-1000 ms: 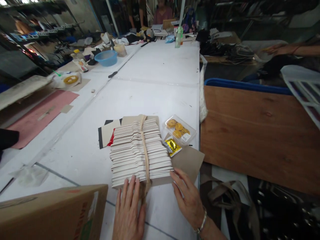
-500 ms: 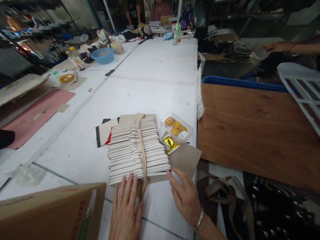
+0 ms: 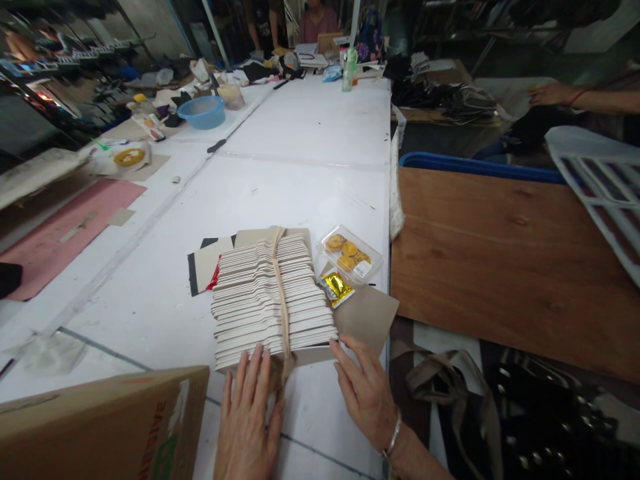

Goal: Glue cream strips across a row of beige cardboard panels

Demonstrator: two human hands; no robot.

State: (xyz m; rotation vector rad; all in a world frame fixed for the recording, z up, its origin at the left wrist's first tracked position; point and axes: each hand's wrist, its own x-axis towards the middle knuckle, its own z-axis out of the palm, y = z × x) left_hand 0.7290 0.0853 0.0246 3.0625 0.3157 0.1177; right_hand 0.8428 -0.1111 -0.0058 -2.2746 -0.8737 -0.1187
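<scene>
A bundle of thin white-edged boards (image 3: 250,303) lies on the white table, tied round with a beige strap (image 3: 281,293). My left hand (image 3: 249,407) rests flat against the bundle's near side, fingers stretched out and the thumb close to the strap's loose end. At the near right corner, my right hand (image 3: 367,393) touches the boards with its fingertips, fingers loosely bent and apart. Just right of the bundle are a gold packet (image 3: 337,288) and a clear plastic box of cookies (image 3: 350,253). A grey-brown card (image 3: 367,317) lies partly under them.
A cardboard box (image 3: 105,420) stands at the near left. Right of the table (image 3: 300,187) is a brown wooden board (image 3: 520,260), with black material and straps below it. A blue basin (image 3: 203,112) and a bottle (image 3: 349,70) stand farther back. A co-worker's arm (image 3: 600,100) shows at right.
The whole view has shifted slightly, so things appear a little farther left. Both hands keep their places at the bundle.
</scene>
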